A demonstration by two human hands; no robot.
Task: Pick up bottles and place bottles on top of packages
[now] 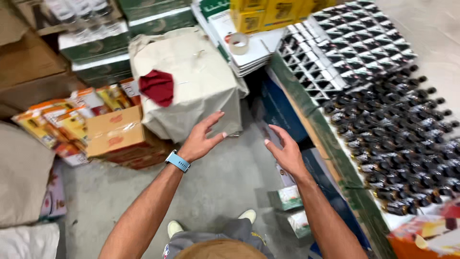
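Observation:
Both my hands are stretched out in front of me over the grey concrete floor [225, 177], empty, fingers apart. My left hand [201, 136], with a light blue watch on the wrist, hovers just in front of a box draped in beige cloth [191, 86] with a dark red rag [157, 86] on top. My right hand [286, 149] is a little to the right, near the blue flattened cartons [280, 108] leaning by a low platform. Neither hand touches anything.
Many dark small bottles [402, 139] and black-and-white boxes [345, 43] cover the platform on the right. A tape roll [238, 43] lies on stacked cartons behind. Open cardboard boxes [117, 134] with orange packets stand left. Small green-white packs [290, 196] lie by my feet.

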